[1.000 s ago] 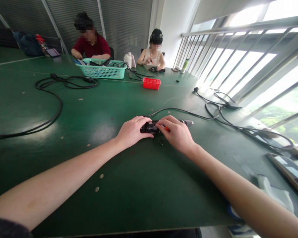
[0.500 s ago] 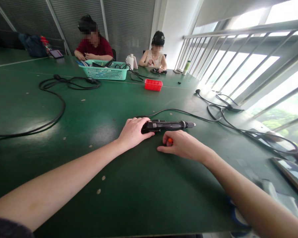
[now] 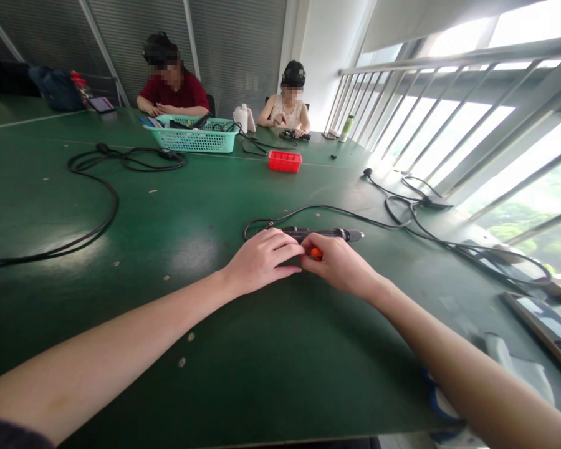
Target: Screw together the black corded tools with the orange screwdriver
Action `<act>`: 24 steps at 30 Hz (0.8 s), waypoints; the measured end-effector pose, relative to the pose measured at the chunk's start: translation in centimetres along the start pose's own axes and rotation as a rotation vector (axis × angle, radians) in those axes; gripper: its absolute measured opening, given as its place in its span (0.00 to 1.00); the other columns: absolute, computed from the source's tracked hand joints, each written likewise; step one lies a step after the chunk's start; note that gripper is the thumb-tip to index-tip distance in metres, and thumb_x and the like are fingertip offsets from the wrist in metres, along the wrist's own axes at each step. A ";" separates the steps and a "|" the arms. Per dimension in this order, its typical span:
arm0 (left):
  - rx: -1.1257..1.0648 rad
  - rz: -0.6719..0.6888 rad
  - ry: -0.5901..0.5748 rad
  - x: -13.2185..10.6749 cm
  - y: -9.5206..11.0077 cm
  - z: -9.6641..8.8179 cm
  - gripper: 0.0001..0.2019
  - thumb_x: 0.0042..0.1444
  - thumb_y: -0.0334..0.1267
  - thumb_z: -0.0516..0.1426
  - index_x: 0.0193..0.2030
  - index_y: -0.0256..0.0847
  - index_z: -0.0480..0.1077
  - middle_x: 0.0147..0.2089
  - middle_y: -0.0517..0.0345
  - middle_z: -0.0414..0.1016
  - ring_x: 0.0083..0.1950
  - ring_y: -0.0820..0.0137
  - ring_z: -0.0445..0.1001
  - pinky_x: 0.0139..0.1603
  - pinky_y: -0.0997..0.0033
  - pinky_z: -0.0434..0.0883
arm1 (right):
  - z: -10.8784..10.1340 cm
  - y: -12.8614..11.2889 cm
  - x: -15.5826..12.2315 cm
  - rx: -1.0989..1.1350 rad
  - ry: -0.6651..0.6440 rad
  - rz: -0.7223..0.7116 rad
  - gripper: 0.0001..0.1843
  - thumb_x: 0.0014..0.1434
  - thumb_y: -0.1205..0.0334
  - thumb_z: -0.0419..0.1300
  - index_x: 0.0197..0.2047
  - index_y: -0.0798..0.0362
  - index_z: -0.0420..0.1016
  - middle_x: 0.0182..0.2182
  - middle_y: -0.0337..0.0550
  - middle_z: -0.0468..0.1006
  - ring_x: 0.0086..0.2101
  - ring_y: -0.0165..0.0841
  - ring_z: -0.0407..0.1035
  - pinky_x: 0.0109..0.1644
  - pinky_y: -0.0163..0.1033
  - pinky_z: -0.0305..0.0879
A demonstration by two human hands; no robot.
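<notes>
A black electric screwdriver [image 3: 325,233] lies on the green table, its bit end to the right and its cord at the left end. My right hand [image 3: 339,262] is closed around a small orange piece [image 3: 316,253], mostly hidden by the fingers, so its kind is unclear. Just left of it, my left hand [image 3: 264,259] reaches in with its fingertips at the right hand's fingertips. A gap shows between the left thumb and fingers, and nothing is visible in it. Both hands are in front of the screwdriver and hide part of its body.
Beyond the hands stand a red bin [image 3: 285,161] and a teal basket [image 3: 191,135] of tools. Black cables [image 3: 116,193] lie left, others [image 3: 414,209] right. Two people sit across the table [image 3: 215,374]. A metal railing [image 3: 421,112] runs along the right; a tablet-like device [image 3: 540,327] lies near right.
My left hand has left the screwdriver's rear end and moved right and toward me, up to my right hand. The right hand keeps the orange piece; the screwdriver stays lying there.
</notes>
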State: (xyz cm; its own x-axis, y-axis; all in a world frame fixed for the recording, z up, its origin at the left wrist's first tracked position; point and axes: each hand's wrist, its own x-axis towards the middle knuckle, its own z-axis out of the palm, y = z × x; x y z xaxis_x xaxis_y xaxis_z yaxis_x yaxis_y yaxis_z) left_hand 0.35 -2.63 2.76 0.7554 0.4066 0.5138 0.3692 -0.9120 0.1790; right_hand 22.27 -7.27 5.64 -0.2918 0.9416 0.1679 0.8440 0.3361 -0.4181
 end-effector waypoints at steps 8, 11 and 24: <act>0.029 -0.008 0.200 -0.3 0.0 0.5 0.08 0.72 0.40 0.58 0.52 0.43 0.73 0.49 0.56 0.81 0.49 0.67 0.81 0.54 0.67 0.77 | 1.5 0.1 0.1 0.151 0.190 -0.117 0.12 0.67 0.56 0.62 0.48 0.47 0.64 0.40 0.40 0.85 0.40 0.39 0.80 0.38 0.38 0.67; 0.017 0.013 0.240 -0.2 0.0 0.7 0.07 0.72 0.38 0.57 0.51 0.41 0.74 0.49 0.55 0.81 0.49 0.68 0.81 0.53 0.68 0.77 | 1.7 0.3 0.0 0.126 0.233 -0.148 0.12 0.67 0.56 0.62 0.49 0.46 0.63 0.39 0.39 0.85 0.38 0.39 0.81 0.36 0.39 0.68; -0.222 -0.199 0.303 0.0 -1.1 0.7 0.07 0.72 0.36 0.56 0.49 0.42 0.76 0.47 0.55 0.80 0.48 0.67 0.79 0.50 0.69 0.75 | 1.7 -0.7 -0.3 0.008 0.302 -0.255 0.15 0.70 0.60 0.58 0.58 0.45 0.67 0.49 0.39 0.85 0.44 0.38 0.81 0.42 0.40 0.74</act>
State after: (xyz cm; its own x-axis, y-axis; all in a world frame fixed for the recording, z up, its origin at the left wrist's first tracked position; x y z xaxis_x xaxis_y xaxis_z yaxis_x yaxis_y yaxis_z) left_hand 0.31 -1.57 1.95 0.4757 0.5720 0.6683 0.3415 -0.8202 0.4590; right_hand 21.05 -7.74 4.39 -0.3454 0.7800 0.5218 0.7574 0.5600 -0.3357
